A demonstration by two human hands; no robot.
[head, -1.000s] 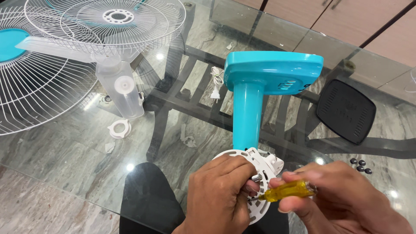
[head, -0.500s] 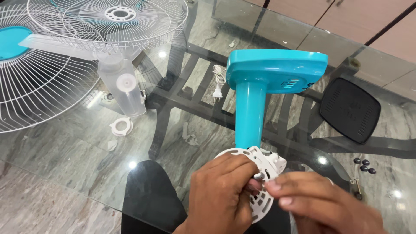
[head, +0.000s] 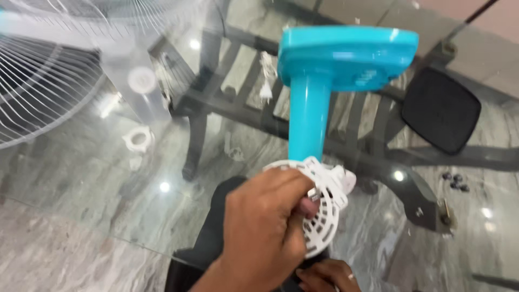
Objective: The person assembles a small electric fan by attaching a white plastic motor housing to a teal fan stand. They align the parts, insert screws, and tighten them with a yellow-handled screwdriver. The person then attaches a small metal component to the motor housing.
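Note:
My left hand (head: 265,227) grips the white slotted round housing (head: 326,215) at the near end of a turquoise fan stand. The stand's column (head: 308,119) runs away from me to its flat turquoise base (head: 348,57), which is tipped up on edge. My thumb presses on the housing's face. Only the fingers of my right hand (head: 324,277) show, at the bottom edge below the housing; what they hold is hidden. No screwdriver is in sight.
All this lies on a glass table (head: 81,216). A white wire fan guard (head: 38,92) and a clear fan blade (head: 140,86) are at the far left, with a white ring nut (head: 138,139) nearby. A black square plate (head: 440,111) and small black pieces (head: 456,181) lie at the right.
My right hand left the housing and dropped to the bottom edge; the yellow screwdriver it held a second ago is out of sight. The view swung and blurred. My left hand kept its grip.

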